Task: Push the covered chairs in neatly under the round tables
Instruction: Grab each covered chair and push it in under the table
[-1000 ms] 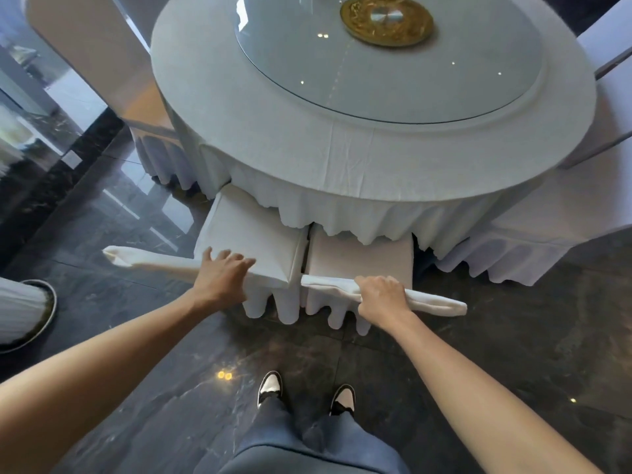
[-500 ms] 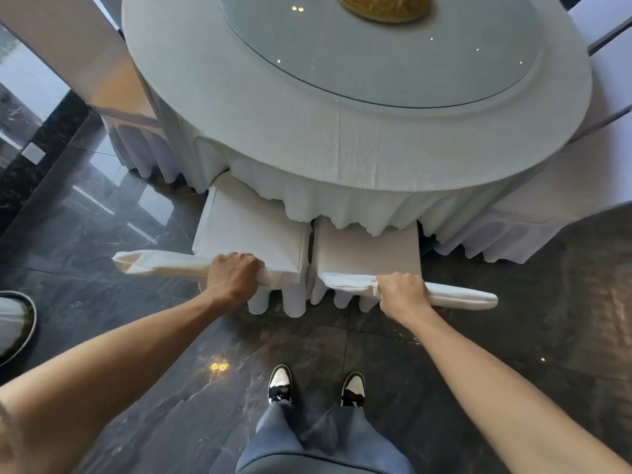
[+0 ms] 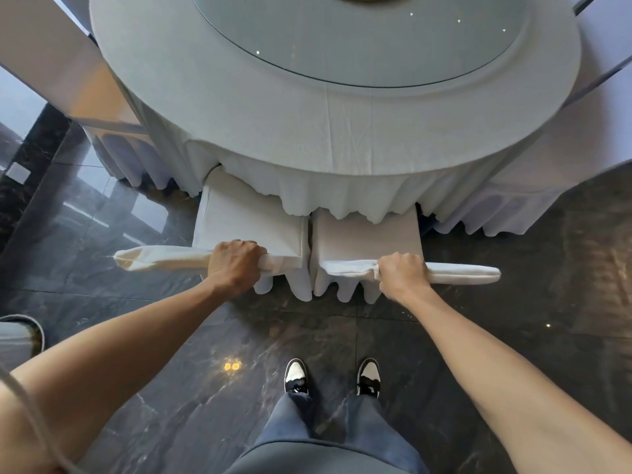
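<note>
Two white-covered chairs stand side by side at the near edge of the round table [image 3: 239, 107], their seats partly under its hanging cloth. My left hand [image 3: 236, 263] is closed around the top of the left chair's backrest [image 3: 160, 260]. My right hand [image 3: 403, 271] grips the top of the right chair's backrest [image 3: 461, 273]. The left chair seat [image 3: 239, 220] and the right chair seat [image 3: 369, 237] show between the backrests and the tablecloth.
A glass turntable [image 3: 359, 39] lies on the table. More covered chairs stand at the left [image 3: 113, 118] and at the right [image 3: 547, 165]. The floor is dark glossy stone [image 3: 119, 319]. My shoes [image 3: 331, 376] are behind the chairs. Another draped thing [image 3: 17, 340] sits at far left.
My left hand went from resting flat on the backrest to gripping it. Both chairs slid further under the table, and I stepped closer to it.
</note>
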A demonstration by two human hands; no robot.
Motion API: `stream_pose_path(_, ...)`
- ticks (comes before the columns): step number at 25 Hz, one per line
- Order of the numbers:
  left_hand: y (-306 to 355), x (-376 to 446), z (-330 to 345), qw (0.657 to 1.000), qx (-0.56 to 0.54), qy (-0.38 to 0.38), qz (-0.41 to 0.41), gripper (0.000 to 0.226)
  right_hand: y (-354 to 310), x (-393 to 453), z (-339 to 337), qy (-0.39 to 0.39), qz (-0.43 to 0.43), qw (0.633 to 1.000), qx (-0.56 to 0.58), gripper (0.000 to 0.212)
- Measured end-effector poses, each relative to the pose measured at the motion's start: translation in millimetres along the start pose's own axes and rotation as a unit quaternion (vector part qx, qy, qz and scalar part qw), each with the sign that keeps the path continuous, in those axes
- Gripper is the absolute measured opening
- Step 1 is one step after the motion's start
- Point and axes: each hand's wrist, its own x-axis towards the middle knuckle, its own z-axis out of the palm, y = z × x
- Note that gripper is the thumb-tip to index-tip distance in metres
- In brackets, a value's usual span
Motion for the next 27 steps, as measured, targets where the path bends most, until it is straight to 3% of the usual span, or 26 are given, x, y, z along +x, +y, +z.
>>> stream_pose_path(11, 5.2, 0.8, 7.4, 1.0, 0.017, 0.002, 0.022, 0.014, 5.6, -5.3, 5.3, 0.028, -0.016, 0.999, 0.041, 0.017)
stream_pose_path(16, 52.1, 14.7, 2.7, 0.994, -0.038, -0.064, 0.078, 0.038, 39.8, -12.4, 10.5, 0.029, -0.095, 0.988, 0.122, 0.026)
stream_pose_path(18, 76.7, 20.3, -5.5, 0.99, -0.062, -0.086, 0.09, 0.045, 66.6, -19.7, 15.1, 0.024, -0.109, 0.978, 0.174, 0.03)
stream_pose_path(21, 122.8, 41.6, -29.3, 0.981, -0.16, -0.096, 0.047, 0.033, 120.7, -30.8, 33.5, 0.004, -0.062, 0.964, 0.259, 0.032)
stream_pose_path(23, 162.7, 62.6, -47.7, 0.971, -0.219, -0.093, 0.034, 0.038, 165.2, -37.0, 49.3, -0.011, -0.039, 0.958, 0.285, 0.037)
stream_pose_path(27, 267.9, 100.2, -82.2, 0.964, -0.21, -0.139, 0.088, 0.039, 270.1, -39.6, 73.6, -0.076, -0.04, 0.953, 0.291, 0.044)
